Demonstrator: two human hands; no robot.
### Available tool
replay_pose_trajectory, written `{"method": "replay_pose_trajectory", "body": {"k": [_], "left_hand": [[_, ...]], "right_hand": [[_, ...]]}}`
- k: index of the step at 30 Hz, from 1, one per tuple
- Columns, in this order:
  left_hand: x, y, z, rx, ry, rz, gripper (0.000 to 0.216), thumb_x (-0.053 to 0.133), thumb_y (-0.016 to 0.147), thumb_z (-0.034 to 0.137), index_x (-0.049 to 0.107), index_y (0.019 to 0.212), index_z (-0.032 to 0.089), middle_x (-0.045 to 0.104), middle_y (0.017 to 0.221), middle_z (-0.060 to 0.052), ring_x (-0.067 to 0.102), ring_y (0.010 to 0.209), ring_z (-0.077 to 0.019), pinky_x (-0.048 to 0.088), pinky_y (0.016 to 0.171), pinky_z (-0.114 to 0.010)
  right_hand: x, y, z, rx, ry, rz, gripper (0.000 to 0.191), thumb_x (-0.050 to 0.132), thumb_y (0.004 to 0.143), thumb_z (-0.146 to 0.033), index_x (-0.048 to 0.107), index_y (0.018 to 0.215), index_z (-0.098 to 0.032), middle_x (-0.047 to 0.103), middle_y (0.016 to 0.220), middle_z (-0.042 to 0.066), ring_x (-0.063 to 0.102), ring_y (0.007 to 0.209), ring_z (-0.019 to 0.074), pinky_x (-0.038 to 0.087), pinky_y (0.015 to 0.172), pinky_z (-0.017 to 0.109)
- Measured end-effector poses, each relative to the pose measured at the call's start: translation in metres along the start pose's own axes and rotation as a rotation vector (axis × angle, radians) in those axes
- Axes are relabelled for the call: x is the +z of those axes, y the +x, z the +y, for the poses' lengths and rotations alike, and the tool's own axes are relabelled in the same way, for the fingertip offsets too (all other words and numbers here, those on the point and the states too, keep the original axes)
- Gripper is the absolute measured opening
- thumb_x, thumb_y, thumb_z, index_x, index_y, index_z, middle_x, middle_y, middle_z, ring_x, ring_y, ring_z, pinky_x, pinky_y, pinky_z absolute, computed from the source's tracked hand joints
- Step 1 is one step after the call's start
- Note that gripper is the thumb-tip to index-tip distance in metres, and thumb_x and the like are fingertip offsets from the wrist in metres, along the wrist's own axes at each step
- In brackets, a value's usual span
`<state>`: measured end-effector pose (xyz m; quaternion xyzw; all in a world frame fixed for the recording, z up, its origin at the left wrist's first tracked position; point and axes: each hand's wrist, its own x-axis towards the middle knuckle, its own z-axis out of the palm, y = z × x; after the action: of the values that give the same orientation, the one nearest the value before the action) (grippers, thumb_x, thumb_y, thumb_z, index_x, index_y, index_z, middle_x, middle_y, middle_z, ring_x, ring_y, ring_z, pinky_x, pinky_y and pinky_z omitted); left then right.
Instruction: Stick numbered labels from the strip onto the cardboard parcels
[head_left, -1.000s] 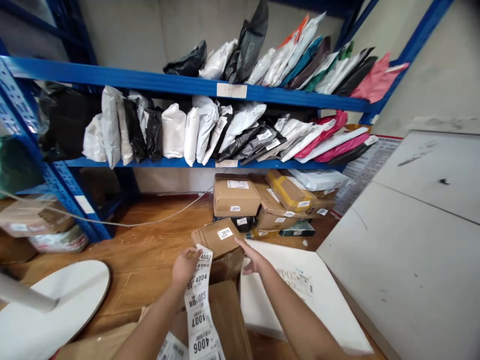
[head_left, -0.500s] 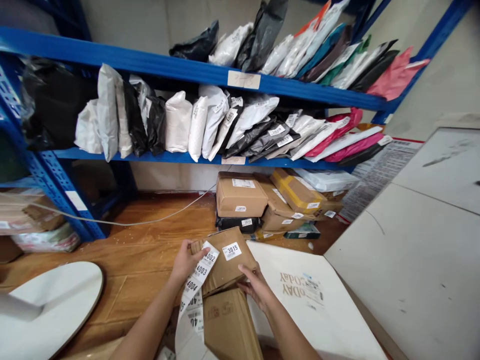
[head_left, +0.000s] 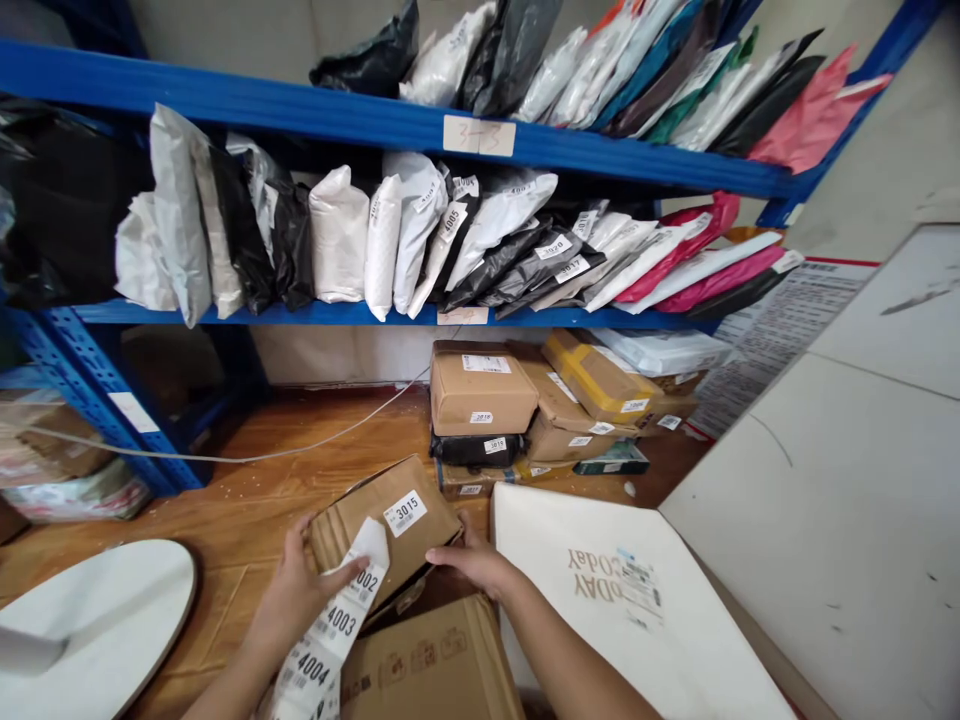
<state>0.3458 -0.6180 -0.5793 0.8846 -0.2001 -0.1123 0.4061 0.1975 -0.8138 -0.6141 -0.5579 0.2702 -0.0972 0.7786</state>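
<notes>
A small cardboard box [head_left: 427,490] with a white 3015 label is held tilted between my two hands. My left hand [head_left: 304,575] grips its left side, the thumb pressing a strip of number labels [head_left: 341,622] against it. The strip, reading 4003 and 4004, hangs down toward me. My right hand [head_left: 471,558] is closed on the box's right end, thumb on top and fingers behind. Below the held box stands a larger cardboard box [head_left: 431,665] with printed symbols.
Blue shelves [head_left: 300,120] hold rows of bagged parcels [head_left: 339,240]. Stacked boxes [head_left: 484,390] stand on the wooden floor [head_left: 247,500] beneath them. A white box [head_left: 577,620] lies at right, a white round base [head_left: 142,600] at left. A cable [head_left: 300,445] crosses behind.
Both hands have moved the labelled box left and tilted it further. The label strip has shifted left with my left hand, uncovering more of the larger box below.
</notes>
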Motion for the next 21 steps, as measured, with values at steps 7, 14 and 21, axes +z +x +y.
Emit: {"method": "replay_pose_trajectory", "body": {"k": [7,14,21], "left_hand": [[0.0,-0.004,0.011,-0.158,0.057,-0.244,0.11,0.064,0.056,0.063,0.004,0.139,0.022,0.068,0.075,-0.006,0.067,0.07,-0.03,0.047,0.067,-0.036],[-0.001,0.0,0.005,-0.053,0.059,-0.197,0.103,0.066,0.058,0.057,0.01,0.138,0.024,0.061,0.112,-0.016,0.064,0.095,-0.0288,0.046,0.081,-0.034],[-0.015,0.006,0.015,-0.151,0.062,-0.211,0.101,0.061,0.063,0.06,0.002,0.138,0.026,0.069,0.086,-0.007,0.067,0.064,-0.0243,0.048,0.061,-0.03]], "right_hand": [[-0.003,-0.014,-0.005,0.115,-0.028,-0.007,0.073,0.083,0.04,-0.027,0.037,0.096,-0.023,0.065,0.102,0.007,0.064,0.091,0.0317,0.05,0.076,0.049],[-0.009,-0.005,0.018,-0.115,0.004,-0.052,0.069,0.083,0.049,-0.027,0.038,0.101,-0.022,0.06,0.109,0.005,0.053,0.113,0.0257,0.04,0.098,0.041],[-0.005,0.035,0.004,0.092,0.115,-0.141,0.084,0.079,0.048,-0.05,0.039,0.117,-0.023,0.055,0.121,0.01,0.055,0.109,0.027,0.038,0.098,0.046]]}}
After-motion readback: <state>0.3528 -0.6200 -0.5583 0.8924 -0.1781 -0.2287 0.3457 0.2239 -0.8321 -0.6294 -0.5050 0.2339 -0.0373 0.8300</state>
